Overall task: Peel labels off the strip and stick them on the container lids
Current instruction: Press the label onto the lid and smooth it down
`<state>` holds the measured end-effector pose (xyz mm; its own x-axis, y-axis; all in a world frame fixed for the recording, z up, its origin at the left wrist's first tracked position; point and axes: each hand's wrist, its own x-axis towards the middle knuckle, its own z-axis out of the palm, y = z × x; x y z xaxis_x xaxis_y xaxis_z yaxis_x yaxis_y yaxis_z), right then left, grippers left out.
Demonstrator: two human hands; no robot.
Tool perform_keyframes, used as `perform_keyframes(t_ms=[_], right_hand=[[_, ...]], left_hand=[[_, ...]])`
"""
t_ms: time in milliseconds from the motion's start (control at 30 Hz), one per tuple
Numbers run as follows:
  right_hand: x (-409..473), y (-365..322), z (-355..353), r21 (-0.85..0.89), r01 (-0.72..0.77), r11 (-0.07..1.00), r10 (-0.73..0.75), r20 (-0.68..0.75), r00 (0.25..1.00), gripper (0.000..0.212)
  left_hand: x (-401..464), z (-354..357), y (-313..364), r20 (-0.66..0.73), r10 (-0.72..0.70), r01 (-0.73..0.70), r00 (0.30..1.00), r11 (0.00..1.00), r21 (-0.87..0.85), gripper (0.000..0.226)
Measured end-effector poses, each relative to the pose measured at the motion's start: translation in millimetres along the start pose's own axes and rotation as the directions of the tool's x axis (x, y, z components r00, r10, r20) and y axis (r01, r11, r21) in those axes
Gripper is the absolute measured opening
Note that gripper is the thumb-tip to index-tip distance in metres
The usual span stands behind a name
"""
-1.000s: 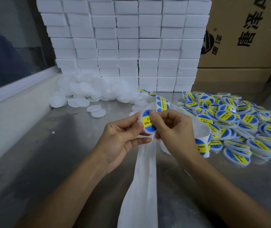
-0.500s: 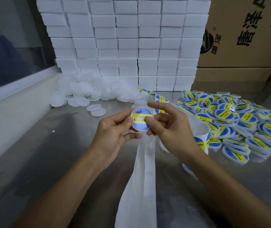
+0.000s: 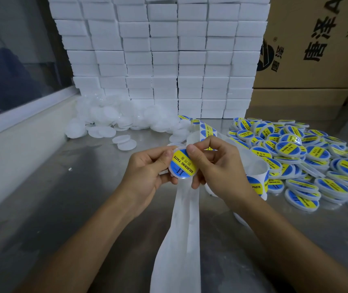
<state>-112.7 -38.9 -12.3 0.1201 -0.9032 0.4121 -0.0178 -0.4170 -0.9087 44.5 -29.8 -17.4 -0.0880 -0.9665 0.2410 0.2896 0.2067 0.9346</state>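
Observation:
My left hand [image 3: 147, 173] holds a round white container lid [image 3: 182, 164] by its edge, tilted toward me. A blue and yellow "soldering paste" label covers the lid's face. My right hand [image 3: 217, 166] grips the same lid, thumb pressing on the label's upper right and fingers curled behind. The label strip [image 3: 205, 129] runs from behind my right hand to a roll [image 3: 255, 182] partly hidden by my right wrist. The bare white backing paper [image 3: 181, 229] hangs down between my forearms.
A heap of labelled lids [image 3: 308, 157] lies at the right on the metal table [image 3: 63, 208]. Plain white lids [image 3: 114, 121] are piled at the back left. Stacked white boxes [image 3: 160, 56] and a cardboard carton [image 3: 316, 43] stand behind.
The lid has turned from edge-on to face me, with the label flat on it. My right thumb has moved onto the label's top and both hands have shifted slightly.

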Motion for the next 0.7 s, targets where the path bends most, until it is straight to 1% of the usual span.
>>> perform_keyframes(t_ms=[67, 167, 267, 300, 367, 433, 467, 533, 633, 700], right_hand=[[-1, 0, 2, -0.021, -0.004, 1.000, 0.005, 0.035, 0.999, 0.004], [-2, 0, 3, -0.065, -0.017, 0.998, 0.023, 0.093, 0.995, 0.029], [-2, -1, 3, -0.065, -0.047, 0.997, 0.053, 0.098, 0.994, 0.048], [-3, 0, 3, -0.097, -0.033, 0.995, 0.041, 0.088, 0.995, 0.053], [-5, 2, 3, -0.250, 0.074, 0.965, -0.059, 0.065, 0.996, 0.063], [-5, 4, 2, -0.437, 0.217, 0.873, -0.209, 0.066, 0.976, 0.069], [-5, 3, 2, -0.497, 0.267, 0.826, -0.271, 0.065, 0.960, 0.067], [-4, 2, -1, -0.551, 0.335, 0.764, -0.347, 0.087, 0.934, 0.066], [-5, 0, -2, -0.586, 0.407, 0.700, -0.367, 0.194, 0.910, 0.072], [-5, -1, -1, -0.628, 0.434, 0.646, -0.418, 0.185, 0.889, 0.064]], left_hand=[[1, -2, 0, -0.058, 0.001, -0.002, 0.998, 1.000, -0.018, 0.022], [3, -5, 1, -0.122, -0.007, 0.002, 0.993, 0.999, -0.045, 0.023], [3, -5, 1, -0.148, -0.041, 0.031, 0.988, 0.997, -0.070, 0.021], [3, -5, 1, -0.146, -0.047, 0.037, 0.988, 0.997, -0.071, 0.019], [1, -3, 1, -0.127, -0.048, 0.039, 0.991, 0.997, -0.073, 0.020], [1, -1, 1, -0.123, -0.043, 0.034, 0.992, 0.997, -0.073, 0.026], [0, 0, 1, -0.122, -0.037, 0.029, 0.992, 0.997, -0.066, 0.028], [0, 2, 0, -0.115, -0.037, 0.029, 0.993, 0.997, -0.070, 0.029], [-2, 6, -1, -0.090, -0.058, 0.049, 0.994, 0.994, -0.102, 0.029], [-1, 8, -1, -0.089, -0.051, 0.041, 0.995, 0.993, -0.108, 0.028]])
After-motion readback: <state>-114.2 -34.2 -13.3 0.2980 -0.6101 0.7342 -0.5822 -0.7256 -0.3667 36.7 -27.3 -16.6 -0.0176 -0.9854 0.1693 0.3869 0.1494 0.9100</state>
